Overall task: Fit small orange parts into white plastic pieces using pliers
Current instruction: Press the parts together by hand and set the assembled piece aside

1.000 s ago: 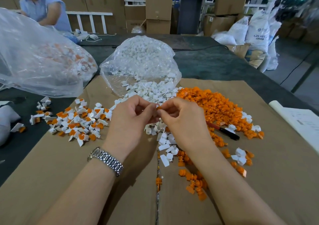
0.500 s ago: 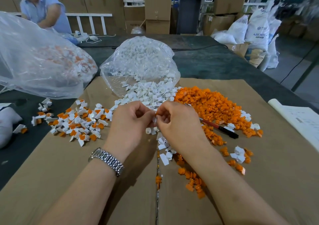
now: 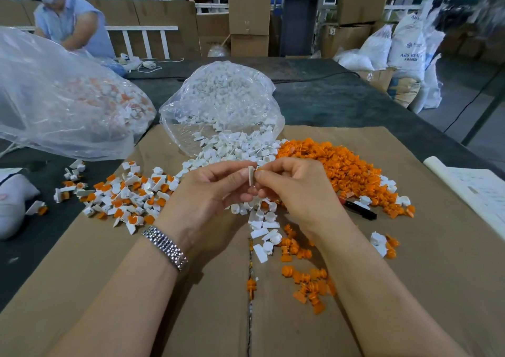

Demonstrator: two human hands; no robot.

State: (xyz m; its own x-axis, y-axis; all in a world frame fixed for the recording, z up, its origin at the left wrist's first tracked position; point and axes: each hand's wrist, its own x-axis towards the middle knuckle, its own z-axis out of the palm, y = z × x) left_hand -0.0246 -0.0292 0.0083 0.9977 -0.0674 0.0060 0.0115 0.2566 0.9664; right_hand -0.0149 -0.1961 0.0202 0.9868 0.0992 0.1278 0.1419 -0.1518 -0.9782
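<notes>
Far left on my feed there's a big clear bag [image 3: 62, 102] with mixed white-and-orange bits inside, sitting on the dark table [image 3: 341, 99]. A person in a blue top [image 3: 73, 25] is at the far end of that table. In front of the bag, a scatter of finished pieces [image 3: 131, 195] (white with orange showing) spreads across the edge of the cardboard [image 3: 82, 288].

My left hand [image 3: 207, 195] is up over the middle of the cardboard, watch [image 3: 165, 247] on the wrist, fingers curled with thumb and fingertips pinching a white piece [image 3: 250, 175] from the left. The piece stands upright between both hands. My right hand [image 3: 297, 189] pinches the same piece from the other side, thumb and forefinger tight on it. A speck of orange shows at its top edge, but it's too small to tell if a part is seated there.

Behind the hands, a smaller clear bag [image 3: 221, 105] spills white pieces [image 3: 235, 148] toward me. More loose white ones [image 3: 263, 233] lie just below the hands. Right of that is the orange pile [image 3: 336, 165], with strays [image 3: 308, 280] trailing down near my right forearm. The pliers [image 3: 359, 210] lie at the pile's near edge, red-and-black handle showing, nobody touching them. Far right, a white paper sheet [image 3: 475, 189] hangs over the cardboard's edge.
</notes>
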